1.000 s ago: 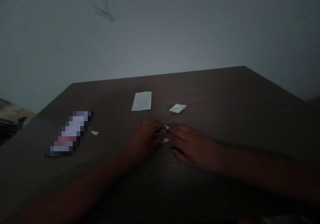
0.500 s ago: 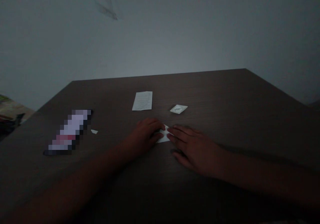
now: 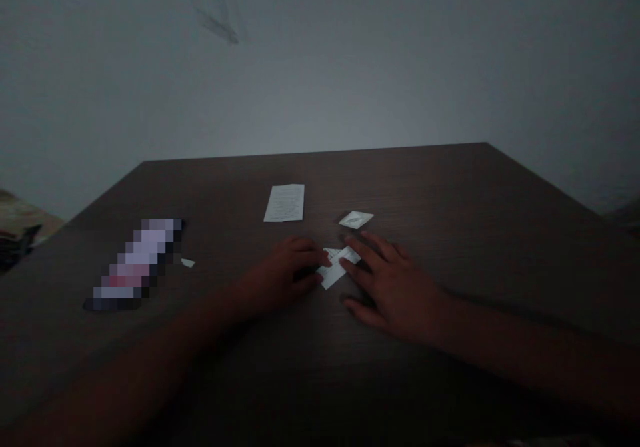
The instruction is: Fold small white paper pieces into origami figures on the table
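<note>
On a dark wooden table [image 3: 450, 194] a small white folded paper [image 3: 336, 267] lies between my two hands. My left hand [image 3: 285, 270] rests on the table with its fingers curled, the fingertips pinching the paper's left edge. My right hand [image 3: 387, 280] lies flat with fingers stretched out, the fingertips pressing on the paper's right side. The room is dim.
A white printed slip [image 3: 285, 202] lies farther back. A small white packet [image 3: 356, 219] sits beside it to the right. At the left are a blurred oblong object [image 3: 137, 264] and a tiny white scrap [image 3: 188, 262]. Clutter shows past the table's left edge [image 3: 20, 230].
My hands have drawn slightly apart, so more of the paper shows. My right hand's fingers have shifted farther back along the paper.
</note>
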Tool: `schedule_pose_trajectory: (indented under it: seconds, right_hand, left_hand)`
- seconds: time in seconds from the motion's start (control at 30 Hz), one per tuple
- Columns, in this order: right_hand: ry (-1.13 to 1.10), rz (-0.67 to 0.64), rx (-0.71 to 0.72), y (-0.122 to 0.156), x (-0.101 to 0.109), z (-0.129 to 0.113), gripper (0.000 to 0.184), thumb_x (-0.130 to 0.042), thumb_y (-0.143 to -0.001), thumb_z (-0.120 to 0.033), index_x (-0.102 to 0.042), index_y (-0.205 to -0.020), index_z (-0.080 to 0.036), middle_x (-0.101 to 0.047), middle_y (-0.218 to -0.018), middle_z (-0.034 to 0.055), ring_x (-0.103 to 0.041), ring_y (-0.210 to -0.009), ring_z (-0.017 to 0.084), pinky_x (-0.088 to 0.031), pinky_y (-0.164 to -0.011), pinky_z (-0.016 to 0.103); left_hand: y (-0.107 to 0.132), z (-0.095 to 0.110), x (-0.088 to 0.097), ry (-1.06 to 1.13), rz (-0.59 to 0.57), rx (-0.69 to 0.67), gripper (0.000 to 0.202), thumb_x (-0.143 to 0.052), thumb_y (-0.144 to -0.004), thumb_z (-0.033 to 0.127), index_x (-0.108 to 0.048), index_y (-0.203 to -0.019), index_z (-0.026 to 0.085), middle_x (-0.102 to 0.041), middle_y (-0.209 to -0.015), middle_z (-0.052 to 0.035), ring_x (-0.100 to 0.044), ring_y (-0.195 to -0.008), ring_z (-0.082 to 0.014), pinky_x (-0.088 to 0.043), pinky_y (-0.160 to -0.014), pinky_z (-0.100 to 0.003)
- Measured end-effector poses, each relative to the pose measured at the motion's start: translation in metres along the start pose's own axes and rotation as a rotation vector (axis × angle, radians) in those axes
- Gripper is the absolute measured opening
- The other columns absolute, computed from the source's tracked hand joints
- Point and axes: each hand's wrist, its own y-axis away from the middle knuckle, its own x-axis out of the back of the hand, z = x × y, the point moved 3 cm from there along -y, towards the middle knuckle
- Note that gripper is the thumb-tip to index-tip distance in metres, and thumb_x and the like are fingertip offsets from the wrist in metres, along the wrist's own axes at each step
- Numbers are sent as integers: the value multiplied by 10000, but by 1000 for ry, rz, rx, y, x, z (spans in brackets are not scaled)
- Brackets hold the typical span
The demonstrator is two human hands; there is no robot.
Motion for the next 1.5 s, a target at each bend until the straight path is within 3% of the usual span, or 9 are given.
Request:
schedule_pose_trajectory:
  seconds: [0.3,0.53,0.73,0.8,1.03,1.13,1.23,1.33,1.5]
  right_hand:
    - [-54,-2,-13,-3,-2,5,629,-748,-1090,-589,-729,-1641,-287,-479,-1864,191,-503,-1637,567,-568,-1185,765]
    - [-4,-45,-130,-2,2,18,667,-697,-1101,-683,-748,-1617,-264,-566,-1774,260,-530,-1598,597,-559,-1138,817]
    - [3,-57,-141,-7,5,18,656,-679,-1115,-656,-760,-1594,-215,-551,-1776,288,-514,-1607,596,-545,-1149,803]
    - [10,-55,-164,-9,4,19,663,-671,-1118,-663,-775,-1564,-185,-552,-1772,301,-525,-1599,589,-536,-1160,800]
    - [-3,22,-175,-10,0,27,566,-690,-1124,-566,-779,-1524,-177,-579,-1766,259,-541,-1589,536,-548,-1173,745]
    - [-47,73,-54,-10,-2,25,381,-645,-1159,-399,-813,-1427,-186,-683,-1658,220,-626,-1493,451,-572,-1158,644]
    - [-136,68,64,-11,-7,24,270,-607,-1163,-258,-848,-1277,-214,-811,-1396,155,-724,-1277,357,-593,-1080,547]
    - [-222,76,50,-16,-12,31,268,-582,-1177,-244,-849,-1181,-215,-828,-1169,116,-738,-1087,304,-589,-1004,500]
    - [-309,74,9,-22,-16,38,239,-608,-1179,-249,-833,-1109,-209,-804,-1136,100,-727,-1093,287,-569,-1029,488]
  left_hand:
    - [3,12,0,-148,6,-9,264,-719,-1070,213,-866,-1281,274,-797,-1395,-90,-720,-1332,-337,-572,-1182,-534]
    - [4,15,4,-144,-13,0,252,-720,-1079,229,-876,-1271,272,-805,-1425,-98,-720,-1347,-334,-590,-1184,-535]
    - [-4,9,-7,-152,20,19,194,-745,-1101,237,-885,-1234,256,-813,-1371,-102,-715,-1321,-350,-556,-1175,-604]
    - [-7,9,-11,-156,46,21,165,-745,-1107,236,-892,-1182,246,-819,-1316,-101,-716,-1286,-342,-566,-1148,-577]
    - [-6,13,-13,-126,39,-5,160,-786,-1081,234,-892,-1198,259,-807,-1274,-90,-700,-1264,-339,-531,-1152,-549]
    - [-5,14,-12,-126,35,-3,164,-795,-1071,215,-886,-1192,279,-809,-1284,-75,-696,-1276,-334,-516,-1158,-546]
    - [-5,18,-14,-129,24,15,156,-813,-1056,217,-884,-1174,290,-817,-1240,-57,-710,-1248,-325,-512,-1148,-530]
    - [-6,26,-17,-140,16,27,175,-834,-1050,265,-877,-1216,300,-818,-1221,-55,-716,-1236,-330,-499,-1161,-537]
    - [-5,34,-22,-150,-14,54,194,-867,-1032,294,-873,-1226,303,-813,-1225,-67,-725,-1215,-350,-489,-1170,-554]
